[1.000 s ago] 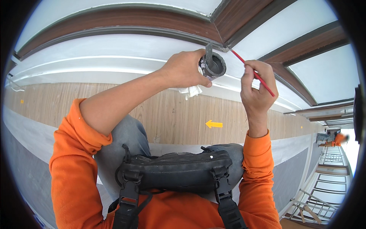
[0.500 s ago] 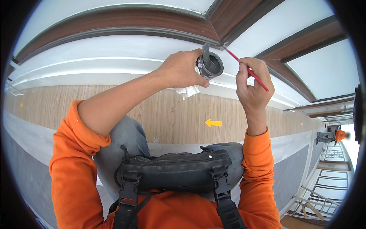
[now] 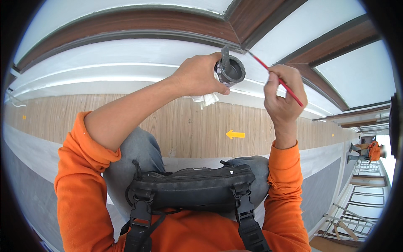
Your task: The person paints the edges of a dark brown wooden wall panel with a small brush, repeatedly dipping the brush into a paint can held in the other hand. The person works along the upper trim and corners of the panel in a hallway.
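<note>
One black chest bag [image 3: 191,189] sits nearest, strapped over orange sleeves. Above it, left hand [image 3: 197,75] wraps one small dark paint cup [image 3: 231,70] plus one white rag [image 3: 205,100]; right hand [image 3: 283,94] pinches one thin red-handled brush [image 3: 277,78], tip just beside the cup. Farther: one yellow arrow [image 3: 235,134] on wood panelling, brown trim [image 3: 126,27], one distant orange-clad person [image 3: 371,150].

1. Below me ran a wood-plank floor [image 3: 126,122], its light brown boards curving with the lens.
2. A yellow arrow marker [image 3: 235,134] lay flat on the planks, pointing to my left.
3. A small yellow mark [image 3: 24,118] sat on the boards far to the left, well apart from the arrow.
4. A pale grey strip [image 3: 319,157] bordered the planks on the near side.
5. At far right, a wooden staircase [image 3: 354,206] dropped away from the floor's edge.
</note>
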`<action>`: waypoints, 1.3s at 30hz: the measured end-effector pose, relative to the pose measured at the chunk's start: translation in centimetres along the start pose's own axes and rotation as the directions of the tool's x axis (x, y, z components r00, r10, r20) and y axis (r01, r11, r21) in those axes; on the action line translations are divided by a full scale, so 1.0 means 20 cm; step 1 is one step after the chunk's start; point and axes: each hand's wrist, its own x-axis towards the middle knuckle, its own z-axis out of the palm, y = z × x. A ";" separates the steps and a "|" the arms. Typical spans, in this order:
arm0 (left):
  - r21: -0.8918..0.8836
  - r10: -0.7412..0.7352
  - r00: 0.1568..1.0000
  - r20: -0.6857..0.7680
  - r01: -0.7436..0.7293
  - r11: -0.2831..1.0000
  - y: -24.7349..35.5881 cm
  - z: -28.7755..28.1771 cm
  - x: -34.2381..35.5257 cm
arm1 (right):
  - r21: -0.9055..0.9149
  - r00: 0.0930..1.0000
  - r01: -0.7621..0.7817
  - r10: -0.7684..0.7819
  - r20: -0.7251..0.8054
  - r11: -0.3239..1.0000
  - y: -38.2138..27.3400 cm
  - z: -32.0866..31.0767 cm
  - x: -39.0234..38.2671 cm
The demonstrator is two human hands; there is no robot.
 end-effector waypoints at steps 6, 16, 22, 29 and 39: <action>0.003 -0.006 0.999 -0.041 0.006 1.000 -0.01 0.02 0.00 | -0.037 0.999 -0.009 0.007 -0.052 0.999 0.03 -0.01 0.00; 0.035 -0.031 1.000 -0.003 0.031 0.999 0.01 0.01 0.00 | 0.063 0.999 -0.044 0.044 -0.001 0.997 0.04 0.00 -0.02; 0.011 -0.032 1.000 0.000 0.032 0.999 0.00 0.00 -0.01 | 0.019 0.996 -0.084 0.084 0.017 0.996 0.04 0.03 -0.03; 0.034 -0.017 1.000 -0.005 0.017 0.999 -0.01 0.01 -0.01 | -0.028 0.988 -0.152 0.153 0.028 0.988 0.03 0.04 -0.03; -0.006 -0.003 1.000 0.008 0.003 1.000 -0.01 0.01 -0.02 | 0.107 0.998 -0.059 0.058 0.012 0.993 0.02 0.05 -0.02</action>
